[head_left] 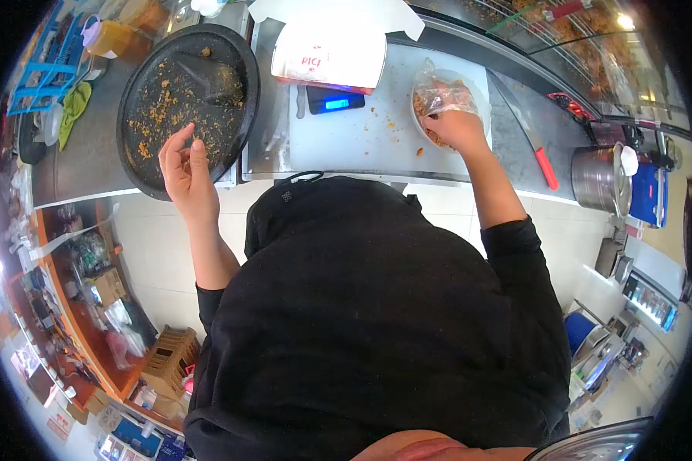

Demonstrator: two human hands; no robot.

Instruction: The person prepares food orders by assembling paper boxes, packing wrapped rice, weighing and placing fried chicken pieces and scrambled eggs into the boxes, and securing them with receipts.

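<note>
My left hand (186, 167) is raised over the near edge of a round black pan (242, 50). Its fingers are loosely bent and apart, with nothing in them. Brown crumbs and a dark flat scoop-like piece (200, 77) lie in the pan. On the right, my right hand (457, 123) reaches into a white bowl (480, 96) of brown crumbly food (420, 111). Clear plastic (446, 97) covers its fingers, which are curled; what they hold is hidden. The bowl rests on a white cutting board (338, 146) scattered with crumbs.
A white takeaway box (331, 58) with red print stands open at the back, beside a black digital scale (334, 100). A long knife (544, 165) with a red handle lies right of the board. Further right is a metal pot (596, 180); blue racks (42, 84) stand far left.
</note>
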